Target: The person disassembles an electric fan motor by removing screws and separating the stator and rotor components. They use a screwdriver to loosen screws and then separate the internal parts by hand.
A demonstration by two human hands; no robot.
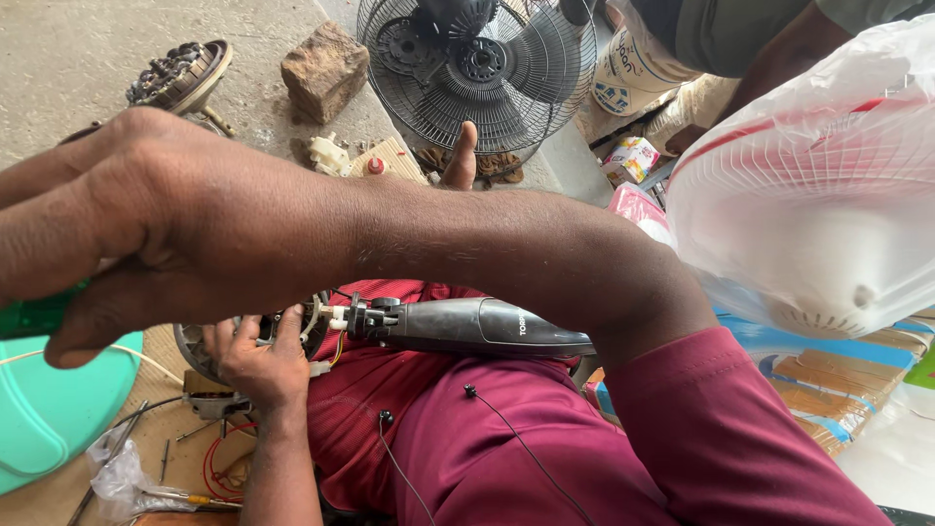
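My right hand (146,229) is very close to my eyes, on the left side of what I see. My right arm crosses over from the right. The fingers are closed around a green handle (39,314). I can only see a bit of it, so I cannot tell what tool it is.

Under that arm, my left hand (255,358) is down on my lap. Its fingers are curled around a round metal motor part (200,343). The part sits at the end of a black fan neck (467,325) that lies across my red trousers. Small wires (333,348) poke out where the two meet.

Below my left hand, on the floor, there are loose wires, a red loop of wire (226,474) and a clear plastic bag (122,477). A light green round lid (54,409) is at the far left.

On my right is a white fan (813,209) wrapped in a plastic bag.

Farther away, my bare foot (461,158) points up. Past it stands a black fan cage (482,68). A brown brick (325,70) and another round motor part (185,76) lie on the grey floor. Another person (755,39) is at the top right.
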